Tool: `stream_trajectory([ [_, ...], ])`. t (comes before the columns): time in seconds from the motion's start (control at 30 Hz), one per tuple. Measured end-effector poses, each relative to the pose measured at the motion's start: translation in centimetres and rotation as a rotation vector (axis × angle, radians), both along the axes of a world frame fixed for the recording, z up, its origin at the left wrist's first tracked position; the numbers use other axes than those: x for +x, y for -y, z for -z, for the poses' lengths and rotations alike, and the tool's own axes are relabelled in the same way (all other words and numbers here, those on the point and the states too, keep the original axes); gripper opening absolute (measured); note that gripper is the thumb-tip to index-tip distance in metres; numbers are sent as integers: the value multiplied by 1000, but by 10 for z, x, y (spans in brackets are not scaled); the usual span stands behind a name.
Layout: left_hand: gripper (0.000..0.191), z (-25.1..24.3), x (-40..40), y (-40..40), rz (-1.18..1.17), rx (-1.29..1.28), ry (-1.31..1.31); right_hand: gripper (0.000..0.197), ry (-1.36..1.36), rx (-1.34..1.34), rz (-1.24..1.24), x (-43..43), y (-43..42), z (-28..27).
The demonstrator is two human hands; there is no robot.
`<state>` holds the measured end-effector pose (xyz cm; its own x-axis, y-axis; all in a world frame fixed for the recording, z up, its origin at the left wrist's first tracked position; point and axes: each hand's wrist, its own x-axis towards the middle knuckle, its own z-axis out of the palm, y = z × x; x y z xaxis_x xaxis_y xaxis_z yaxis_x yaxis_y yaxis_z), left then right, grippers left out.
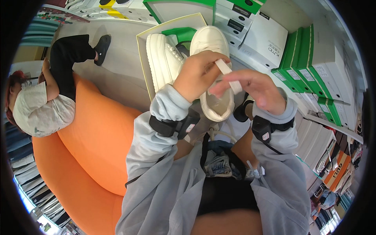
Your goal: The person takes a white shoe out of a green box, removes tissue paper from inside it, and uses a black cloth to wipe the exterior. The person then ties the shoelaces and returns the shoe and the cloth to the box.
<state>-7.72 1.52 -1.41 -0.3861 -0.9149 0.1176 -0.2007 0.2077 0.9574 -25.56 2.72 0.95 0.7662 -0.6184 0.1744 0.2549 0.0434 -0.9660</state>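
My left hand (197,75) pinches one end of a flat white strip (223,67), which looks like a shoelace or band. Blurred fingers of my right hand (257,88) cross over the strip; whether they grip it cannot be told. Below both hands is a white lace-up sneaker (209,38), toe pointing away from me, its middle hidden by my hands. Its mate, another white sneaker (161,61), lies on its side in an open shoebox (141,50) with a pale yellow rim. Green material (180,33) shows inside the box between the shoes.
Stacked white shoeboxes (264,41) and green-and-white shoeboxes (305,66) line the right side. An orange seat (97,141) is on my left, with a seated person (44,108) at its far end. That person's black clog (102,50) rests on the grey floor (123,58).
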Motion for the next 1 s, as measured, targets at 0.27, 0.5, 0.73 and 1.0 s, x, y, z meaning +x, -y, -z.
stream_trajectory([
  [0.27,20,-8,11,11,24,217,-182,24,-358,-110,735,14,6,14],
  [0.5,23,-13,13,9,63,290,-226,16,-381,-196,447,15,13,23],
  [0.73,52,-16,17,14,-15,420,-296,16,-431,-313,477,10,15,29],
  [1.0,37,1,21,36,-208,563,-326,19,-380,14,616,12,19,32],
])
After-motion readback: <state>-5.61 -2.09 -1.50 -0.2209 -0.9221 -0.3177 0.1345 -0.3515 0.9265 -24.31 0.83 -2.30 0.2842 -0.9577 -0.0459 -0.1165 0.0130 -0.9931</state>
